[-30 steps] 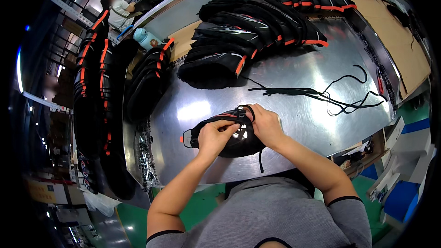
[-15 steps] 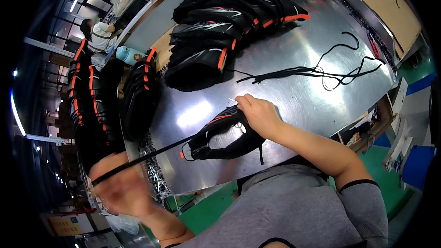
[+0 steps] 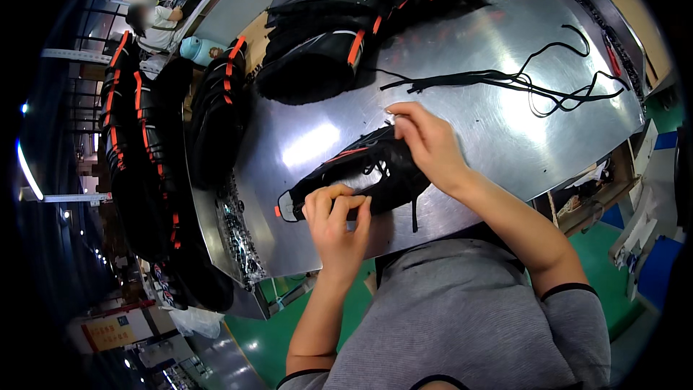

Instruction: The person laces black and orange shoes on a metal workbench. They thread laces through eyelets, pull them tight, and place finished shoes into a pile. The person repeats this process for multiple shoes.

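A black shoe upper [image 3: 395,175] with red trim and an orange heel tab lies on the metal tabletop, close to me. Its opening faces up, and a black shoelace [image 3: 415,213] hangs from the near side. My left hand [image 3: 337,227] is closed at the near rim of the opening, thumb and fingers pinching there; the fingertips partly hide what they grip. At the far right end of the upper, my right hand [image 3: 429,143] pinches near a small pale tip, apparently the lace end. Several loose black laces [image 3: 498,78] lie beyond it.
Black uppers with orange tabs are packed in a row [image 3: 325,47] at the back and in more rows [image 3: 209,130] on the left. A metal tabletop [image 3: 491,152] carries the work. A light-blue bottle [image 3: 195,49] stands behind; a person [image 3: 155,29] sits farther off.
My left hand, blurred at far left with the lace stretched taut, has come back right to the upper. The taut lace no longer shows. My right hand stays by the upper's far end.
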The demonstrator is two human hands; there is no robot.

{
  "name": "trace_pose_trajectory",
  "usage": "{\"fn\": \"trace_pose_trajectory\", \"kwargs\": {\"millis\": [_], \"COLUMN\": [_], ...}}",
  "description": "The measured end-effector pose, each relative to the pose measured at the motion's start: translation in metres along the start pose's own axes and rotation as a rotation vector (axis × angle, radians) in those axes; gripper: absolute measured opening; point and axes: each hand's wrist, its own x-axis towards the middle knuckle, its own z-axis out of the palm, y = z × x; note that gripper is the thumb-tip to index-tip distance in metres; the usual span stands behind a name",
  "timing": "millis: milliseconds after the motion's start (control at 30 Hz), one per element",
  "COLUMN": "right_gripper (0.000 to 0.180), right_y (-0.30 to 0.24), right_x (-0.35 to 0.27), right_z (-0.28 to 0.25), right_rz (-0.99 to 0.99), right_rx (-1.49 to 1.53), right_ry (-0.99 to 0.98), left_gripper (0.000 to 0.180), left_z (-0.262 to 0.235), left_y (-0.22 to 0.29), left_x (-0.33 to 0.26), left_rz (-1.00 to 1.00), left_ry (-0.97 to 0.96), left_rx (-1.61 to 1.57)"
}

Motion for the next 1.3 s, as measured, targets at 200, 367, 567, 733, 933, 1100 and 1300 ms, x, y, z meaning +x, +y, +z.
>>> {"fn": "trace_pose_trajectory", "kwargs": {"millis": [200, 367, 567, 733, 933, 1100, 1300], "right_gripper": [0.016, 0.012, 0.014, 0.021, 0.027, 0.021, 0.018], "right_y": [-0.031, -0.021, -0.020, -0.022, -0.029, -0.079, -0.052], "right_x": [-0.071, -0.074, -0.065, -0.042, -0.048, -0.022, -0.014], "right_z": [-0.003, 0.010, 0.013, 0.044, -0.030, -0.047, 0.009], "right_rz": [-0.004, 0.203, 0.256, 0.536, 0.278, -0.155, -0.131], "right_rx": [0.023, 0.097, 0.051, 0.273, -0.201, -0.076, -0.462], "right_ry": [-0.274, -0.334, -0.376, -0.301, -0.654, -0.423, -0.848], "left_gripper": [0.023, 0.024, 0.020, 0.018, 0.025, 0.032, 0.034], "left_z": [0.007, 0.009, 0.012, 0.014, 0.003, 0.006, -0.004], "left_y": [-0.002, -0.006, -0.009, -0.013, -0.020, -0.025, -0.030], "left_x": [0.004, 0.004, 0.002, 0.000, -0.017, -0.032, -0.039], "left_rz": [-0.040, -0.034, -0.050, -0.083, 0.067, 0.314, 0.377], "left_ry": [0.052, 0.033, 0.017, -0.053, 0.000, 0.033, 0.008], "left_rx": [0.031, 0.054, -0.086, -0.317, -0.214, -0.129, -0.119]}}
